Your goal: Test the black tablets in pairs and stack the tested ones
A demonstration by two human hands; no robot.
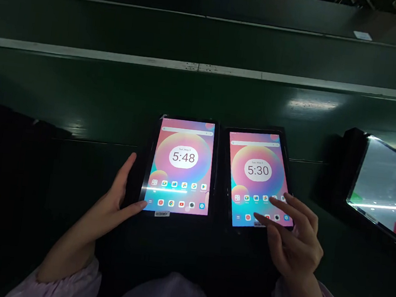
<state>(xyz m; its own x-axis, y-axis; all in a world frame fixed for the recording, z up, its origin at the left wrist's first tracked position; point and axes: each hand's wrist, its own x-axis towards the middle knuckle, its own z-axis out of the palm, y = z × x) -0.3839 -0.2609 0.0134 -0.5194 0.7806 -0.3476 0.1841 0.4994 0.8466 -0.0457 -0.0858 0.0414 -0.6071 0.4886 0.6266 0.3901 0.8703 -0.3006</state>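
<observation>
Two tablets lie side by side, flat on a dark green workbench [81, 102], screens lit, portrait. Left tablet [181, 165] shows clock 5:48, right tablet [259, 177] shows 5:30; both show a pink-blue home screen with app icon rows. The two are just beside each other, with a narrow dark gap between them. A small barcode sticker [162, 214] sits at the bottom edge of the left tablet.

Left hand [115, 201] comes in from lower left, forearm angled up and right, pink sleeve cuff [71, 286] at the wrist. Hand rests along the left edge of the left tablet, palm partly turned inward. Thumb points up alongside the bezel, index finger stretched out with its tip touching the lower left corner of the screen. Fingers loosely spread, gripping nothing.

Right hand [294, 240] comes in from lower right, back of hand to the camera, hovering over the lower right part of the right tablet. Fingers fanned apart and slightly curled, tips over the icon rows; cannot tell whether any tip actually touches the glass. Nothing held.

A third tablet [384, 189] sits well apart at far right, tilted, in a dark holder, screen mostly pale with glare. White strip [87, 53] runs across the bench behind the tablets.
</observation>
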